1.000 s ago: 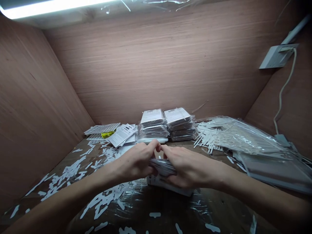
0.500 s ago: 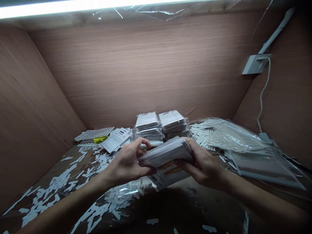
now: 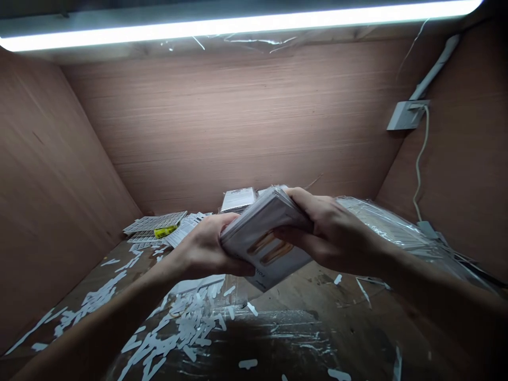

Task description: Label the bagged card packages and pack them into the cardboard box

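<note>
Both my hands hold up a thick bundle of plastic-wrapped flat packets (image 3: 264, 238) above the table, tilted so a white printed card with an orange-brown picture faces me. My left hand (image 3: 204, 248) grips its lower left edge, with the fingers curled beneath. My right hand (image 3: 329, 233) clasps its upper right side, with the fingers across the top. Behind the bundle stand stacks of wrapped card packets (image 3: 238, 200), largely hidden by it and my hands.
Loose printed sheets (image 3: 184, 227) and a yellow item (image 3: 165, 231) lie back left. A clear bag of white plastic strips (image 3: 384, 222) lies right. White scraps (image 3: 186, 328) litter the brown table (image 3: 301, 296). Pinkish walls surround it, with a cable (image 3: 418, 164) and a light strip (image 3: 238, 26) above.
My hands have lifted the bundle higher and turned it, bringing its printed card face toward me. The view has also tilted upward, showing more of the light strip.
</note>
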The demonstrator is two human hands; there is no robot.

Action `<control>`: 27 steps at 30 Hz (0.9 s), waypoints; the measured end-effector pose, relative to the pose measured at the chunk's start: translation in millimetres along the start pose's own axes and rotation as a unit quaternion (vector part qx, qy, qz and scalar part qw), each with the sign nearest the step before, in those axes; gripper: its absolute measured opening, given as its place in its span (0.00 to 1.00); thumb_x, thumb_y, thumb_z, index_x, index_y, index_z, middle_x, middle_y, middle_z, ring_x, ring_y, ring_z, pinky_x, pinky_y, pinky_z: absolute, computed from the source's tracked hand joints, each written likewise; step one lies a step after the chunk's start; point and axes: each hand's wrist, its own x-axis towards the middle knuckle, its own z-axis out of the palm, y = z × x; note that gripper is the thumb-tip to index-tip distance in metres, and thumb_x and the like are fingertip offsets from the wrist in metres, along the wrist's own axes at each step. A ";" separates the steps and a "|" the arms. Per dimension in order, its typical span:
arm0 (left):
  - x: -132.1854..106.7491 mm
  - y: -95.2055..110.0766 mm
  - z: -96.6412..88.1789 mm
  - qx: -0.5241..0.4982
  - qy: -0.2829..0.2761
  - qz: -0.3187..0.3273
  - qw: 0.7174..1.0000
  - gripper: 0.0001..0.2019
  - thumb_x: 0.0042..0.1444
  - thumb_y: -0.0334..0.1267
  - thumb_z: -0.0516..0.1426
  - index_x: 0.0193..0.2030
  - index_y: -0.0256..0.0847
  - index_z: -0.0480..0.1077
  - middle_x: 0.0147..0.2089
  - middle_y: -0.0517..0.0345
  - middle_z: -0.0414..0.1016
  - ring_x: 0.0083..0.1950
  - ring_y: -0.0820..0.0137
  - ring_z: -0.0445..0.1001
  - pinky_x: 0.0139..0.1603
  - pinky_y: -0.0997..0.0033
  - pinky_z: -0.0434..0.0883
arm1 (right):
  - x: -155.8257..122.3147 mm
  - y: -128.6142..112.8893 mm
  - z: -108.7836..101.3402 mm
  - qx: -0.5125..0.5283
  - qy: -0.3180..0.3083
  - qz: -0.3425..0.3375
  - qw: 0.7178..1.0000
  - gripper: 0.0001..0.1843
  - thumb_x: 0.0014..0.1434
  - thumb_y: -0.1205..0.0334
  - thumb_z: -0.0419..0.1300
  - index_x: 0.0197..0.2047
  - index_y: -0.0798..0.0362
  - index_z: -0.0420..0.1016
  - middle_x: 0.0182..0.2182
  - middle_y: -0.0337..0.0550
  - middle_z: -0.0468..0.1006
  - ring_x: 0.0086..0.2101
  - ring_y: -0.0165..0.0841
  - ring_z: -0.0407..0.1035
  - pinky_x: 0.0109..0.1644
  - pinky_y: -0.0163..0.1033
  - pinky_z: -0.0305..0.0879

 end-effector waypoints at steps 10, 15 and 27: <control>12.6 -15.5 27.8 -0.106 0.124 0.080 0.983 0.23 0.38 0.35 0.79 0.41 0.38 0.80 0.34 0.60 0.80 0.31 0.73 0.73 0.30 0.73 0.75 | 5.0 -13.4 -6.6 -0.116 -0.054 -0.078 0.989 0.11 0.66 0.68 0.57 0.52 0.58 0.68 0.41 0.50 0.80 0.34 0.35 0.70 0.34 0.39 0.60; 12.7 -13.8 38.5 -0.060 0.164 0.093 0.980 0.21 0.37 0.36 0.79 0.36 0.38 0.77 0.33 0.61 0.79 0.30 0.73 0.71 0.27 0.74 0.73 | 4.8 -19.4 -2.7 -0.147 -0.129 -0.067 0.978 0.10 0.69 0.67 0.56 0.53 0.59 0.67 0.40 0.50 0.79 0.31 0.34 0.68 0.32 0.39 0.58; 12.5 -4.8 54.8 -0.020 0.250 0.094 0.964 0.35 0.31 0.43 0.80 0.48 0.38 0.77 0.35 0.58 0.82 0.31 0.69 0.76 0.28 0.72 0.75 | 2.3 -12.1 -20.2 -0.081 -0.069 -0.068 0.992 0.12 0.64 0.66 0.66 0.50 0.52 0.84 0.38 0.41 0.83 0.33 0.31 0.72 0.39 0.38 0.64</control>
